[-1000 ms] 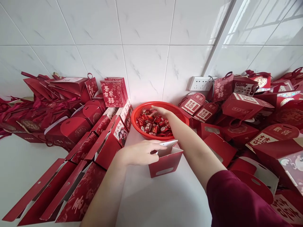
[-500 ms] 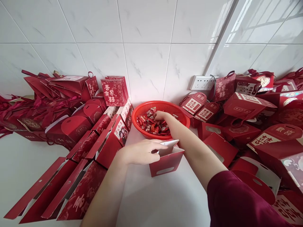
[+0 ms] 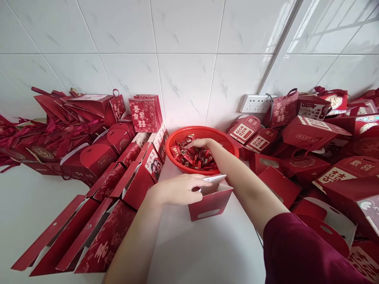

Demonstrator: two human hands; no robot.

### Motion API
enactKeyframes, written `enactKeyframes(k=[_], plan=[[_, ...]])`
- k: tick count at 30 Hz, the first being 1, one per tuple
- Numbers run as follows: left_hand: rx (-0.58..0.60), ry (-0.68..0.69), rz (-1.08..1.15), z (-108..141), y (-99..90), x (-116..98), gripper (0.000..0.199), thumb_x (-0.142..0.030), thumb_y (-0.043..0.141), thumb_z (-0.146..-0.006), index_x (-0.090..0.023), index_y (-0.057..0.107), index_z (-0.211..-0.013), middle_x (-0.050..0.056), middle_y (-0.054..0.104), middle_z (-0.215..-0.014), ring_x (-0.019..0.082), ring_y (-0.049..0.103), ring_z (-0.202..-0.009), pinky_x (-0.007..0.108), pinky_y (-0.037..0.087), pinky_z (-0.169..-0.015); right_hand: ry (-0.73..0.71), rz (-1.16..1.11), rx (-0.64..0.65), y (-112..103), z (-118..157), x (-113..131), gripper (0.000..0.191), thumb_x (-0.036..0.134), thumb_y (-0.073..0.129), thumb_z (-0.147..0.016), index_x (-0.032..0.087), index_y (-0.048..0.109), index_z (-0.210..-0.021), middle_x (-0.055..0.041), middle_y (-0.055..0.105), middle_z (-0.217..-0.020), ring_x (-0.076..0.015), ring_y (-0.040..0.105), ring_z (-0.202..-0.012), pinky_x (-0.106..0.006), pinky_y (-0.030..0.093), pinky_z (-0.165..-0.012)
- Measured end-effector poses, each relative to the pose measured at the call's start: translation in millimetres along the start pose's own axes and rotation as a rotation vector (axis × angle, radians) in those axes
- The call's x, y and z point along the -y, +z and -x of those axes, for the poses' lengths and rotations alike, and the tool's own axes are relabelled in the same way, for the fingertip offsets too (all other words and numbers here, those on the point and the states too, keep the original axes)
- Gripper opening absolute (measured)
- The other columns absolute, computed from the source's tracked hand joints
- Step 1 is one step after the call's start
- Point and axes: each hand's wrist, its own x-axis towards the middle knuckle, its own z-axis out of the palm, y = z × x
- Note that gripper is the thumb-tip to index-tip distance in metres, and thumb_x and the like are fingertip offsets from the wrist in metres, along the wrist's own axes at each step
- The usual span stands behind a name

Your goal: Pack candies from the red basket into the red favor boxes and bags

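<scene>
My left hand (image 3: 179,190) grips the left edge of a red paper gift box (image 3: 211,203), with its fingers at the rim. The box stands upright on the white table with its top open, showing a white inside. Beyond it sits a red plastic basket (image 3: 229,149) holding many red-wrapped candies (image 3: 204,159). My right hand (image 3: 201,144) is inside the basket over the candies, its fingers stretched out to the left and apart. Its fingertips are partly hidden among the wrappers.
Open red boxes (image 3: 108,236) stand in rows on the left, with finished-looking gift boxes (image 3: 89,159) behind them. A pile of red boxes (image 3: 310,165) covers the right side. A white power strip (image 3: 256,103) leans against the tiled wall (image 3: 186,86).
My right hand has spread its fingers over the candies, having been more curled before. My left hand stays on the box. The whole view has shifted slightly.
</scene>
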Motion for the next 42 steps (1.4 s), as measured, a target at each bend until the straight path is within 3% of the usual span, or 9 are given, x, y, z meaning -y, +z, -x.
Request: enactKeyframes(k=[6,11,15,18,22,26,30,36,42], plan=[[0.008,-0.036,-0.019,-1,0.6,0,0.065,-0.014,0.040,-0.082,-0.037,0.045,-0.142,-0.008,0.042,-0.149,0.023,0.040,-0.137,0.035,0.040,-0.106,-0.180,-0.026,0.176,-7,16,5,0.035,0.036,0.067,-0.077,0.016,0.066,-0.106,-0.0067,0.070,-0.115,-0.0200,0.066,-0.101,-0.027,0.051,-0.088],[0.002,-0.024,-0.015,-1,2.2,4,0.066,-0.014,0.040,-0.082,-0.042,0.043,-0.142,-0.011,0.041,-0.149,0.022,0.042,-0.136,0.034,0.041,-0.105,-0.160,0.204,0.152,-23,33,6,0.025,0.026,0.076,-0.064,0.013,0.069,-0.084,-0.0059,0.073,-0.088,-0.0241,0.067,-0.091,-0.030,0.051,-0.082],[-0.022,-0.038,-0.021,-1,2.7,6,0.063,-0.015,0.041,-0.083,-0.039,0.046,-0.141,-0.009,0.043,-0.149,0.022,0.042,-0.135,0.035,0.038,-0.108,-0.124,0.377,-0.021,-32,58,3,0.020,0.027,0.080,-0.061,0.015,0.066,-0.069,-0.0067,0.071,-0.079,-0.0297,0.065,-0.091,-0.035,0.048,-0.083],[-0.037,-0.046,-0.027,-2,3.1,6,0.061,-0.017,0.042,-0.084,-0.039,0.047,-0.140,-0.008,0.044,-0.148,0.022,0.043,-0.134,0.034,0.038,-0.107,-0.161,0.410,-0.121,-27,85,-3,0.018,0.028,0.071,-0.074,0.016,0.068,-0.088,-0.0086,0.071,-0.103,-0.0289,0.062,-0.102,-0.034,0.045,-0.090],[-0.059,-0.004,-0.035,-5,2.8,4,0.064,-0.012,0.042,-0.079,-0.039,0.052,-0.136,-0.008,0.047,-0.146,0.021,0.050,-0.127,0.028,0.042,-0.100,-0.291,0.357,-0.244,-9,121,-16,0.038,0.025,0.063,-0.082,0.019,0.061,-0.120,-0.0070,0.065,-0.124,-0.0245,0.060,-0.110,-0.032,0.045,-0.093],[-0.054,0.022,-0.006,-5,-0.2,0,0.058,-0.011,0.043,-0.077,-0.037,0.063,-0.126,-0.009,0.052,-0.141,0.018,0.060,-0.109,0.024,0.046,-0.086,-0.395,0.212,-0.410,9,146,-32,0.039,0.029,0.060,-0.086,0.019,0.059,-0.123,-0.0064,0.070,-0.110,-0.0221,0.064,-0.096,-0.032,0.049,-0.085],[-0.104,0.016,0.019,-7,-2.6,0,0.041,-0.021,0.048,-0.084,-0.033,0.069,-0.117,-0.006,0.050,-0.143,0.020,0.057,-0.114,0.024,0.042,-0.090,-0.394,0.072,-0.519,25,158,-45,0.038,0.033,0.061,-0.086,0.019,0.058,-0.121,-0.0066,0.070,-0.105,-0.0220,0.064,-0.093,-0.034,0.050,-0.083],[-0.204,-0.039,0.049,-17,1.1,0,0.037,-0.045,0.048,-0.087,-0.016,0.063,-0.069,0.004,0.065,-0.100,0.018,0.058,-0.079,0.026,0.036,-0.066,-0.322,-0.109,-0.485,38,153,-60,0.040,0.040,0.060,-0.084,0.022,0.049,-0.119,-0.0056,0.070,-0.103,-0.0198,0.067,-0.086,-0.031,0.053,-0.077],[-0.119,-0.099,0.097,-18,5.3,-4,0.037,-0.037,0.053,-0.081,-0.015,0.041,-0.054,0.000,0.046,-0.069,0.010,0.036,-0.055,0.027,0.022,-0.052,-0.257,0.108,-0.891,42,147,-50,0.023,0.023,0.050,-0.086,0.020,0.059,-0.106,-0.0088,0.067,-0.112,-0.0209,0.063,-0.100,-0.032,0.047,-0.090]])
